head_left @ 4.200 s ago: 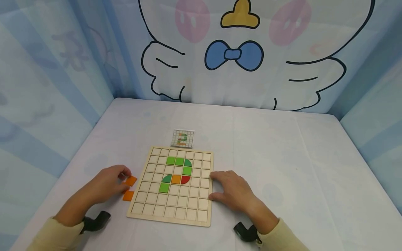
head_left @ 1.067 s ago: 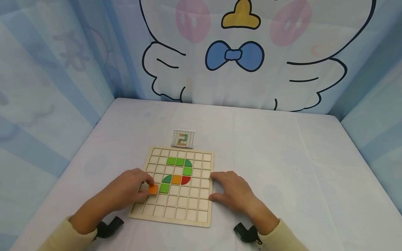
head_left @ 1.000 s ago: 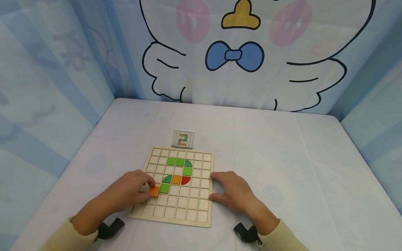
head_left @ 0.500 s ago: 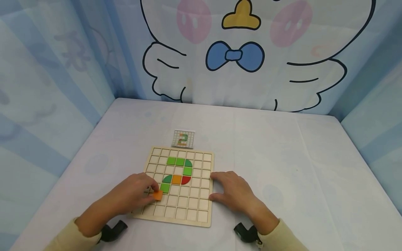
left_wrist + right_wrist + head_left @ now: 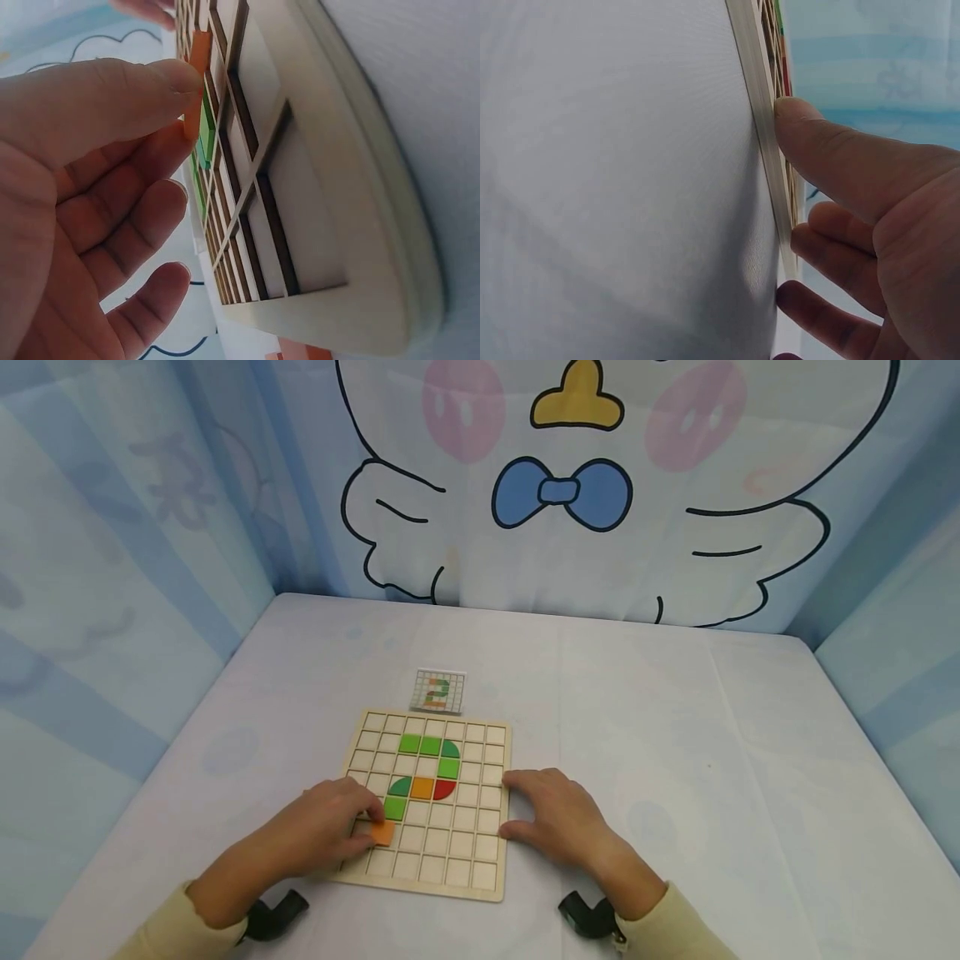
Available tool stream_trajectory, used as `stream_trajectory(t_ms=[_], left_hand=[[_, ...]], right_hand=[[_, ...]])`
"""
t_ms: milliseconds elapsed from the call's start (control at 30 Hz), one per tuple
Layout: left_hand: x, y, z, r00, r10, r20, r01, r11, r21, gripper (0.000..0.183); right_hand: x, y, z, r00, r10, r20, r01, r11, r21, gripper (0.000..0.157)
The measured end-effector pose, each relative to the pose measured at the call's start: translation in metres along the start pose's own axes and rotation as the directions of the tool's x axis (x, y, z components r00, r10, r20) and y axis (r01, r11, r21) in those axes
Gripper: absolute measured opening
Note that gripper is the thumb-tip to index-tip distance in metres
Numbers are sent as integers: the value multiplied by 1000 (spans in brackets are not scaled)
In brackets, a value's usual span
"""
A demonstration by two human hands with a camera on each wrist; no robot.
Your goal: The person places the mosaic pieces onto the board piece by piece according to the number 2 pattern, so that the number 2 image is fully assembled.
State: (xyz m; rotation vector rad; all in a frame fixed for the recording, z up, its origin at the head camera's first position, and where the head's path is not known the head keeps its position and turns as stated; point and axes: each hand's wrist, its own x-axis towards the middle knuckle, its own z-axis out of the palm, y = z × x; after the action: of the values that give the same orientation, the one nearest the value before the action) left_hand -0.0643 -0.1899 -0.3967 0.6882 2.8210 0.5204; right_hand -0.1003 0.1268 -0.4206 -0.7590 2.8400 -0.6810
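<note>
My left hand [image 5: 326, 827] pinches a square orange tile [image 5: 383, 833] between thumb and fingertips, over the lower left cells of a wooden grid board [image 5: 498, 887]. In the left wrist view the tile [image 5: 197, 82] stands tilted on edge from this angle, close over the grid. On the board sit several green squares [image 5: 448, 768], dark green quarter-circles [image 5: 450, 748], an orange square [image 5: 422, 788] and a red quarter-circle [image 5: 444, 789]. My right hand [image 5: 558, 814] rests at the board's right edge, thumb [image 5: 799, 112] and fingertips touching the rim, fingers relaxed.
Behind the board lies a small pattern card [image 5: 438, 691] printed with a coloured figure on a grid. Another orange piece [image 5: 304, 351] shows past the board's edge in the left wrist view. The white-clothed table [image 5: 675, 760] meets printed curtains at the back and sides.
My left hand picked up an orange tile from beside the board and carried it right over the grid, then slid it down and right, below the lower green square. My right hand stayed put.
</note>
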Motion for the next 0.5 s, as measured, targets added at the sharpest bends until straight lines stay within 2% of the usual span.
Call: stream_trajectory(t_ms=[200,500], left_hand=[[0,0,1,1000,-8,2,8,1000,-3,19],[-1,-2,7,999,24,-21,-25,999,-28,19]], right_hand=[[0,0,0,1000,-3,-4,3,1000,1,53],[0,0,0,1000,5,0,-5,1000,1,54]])
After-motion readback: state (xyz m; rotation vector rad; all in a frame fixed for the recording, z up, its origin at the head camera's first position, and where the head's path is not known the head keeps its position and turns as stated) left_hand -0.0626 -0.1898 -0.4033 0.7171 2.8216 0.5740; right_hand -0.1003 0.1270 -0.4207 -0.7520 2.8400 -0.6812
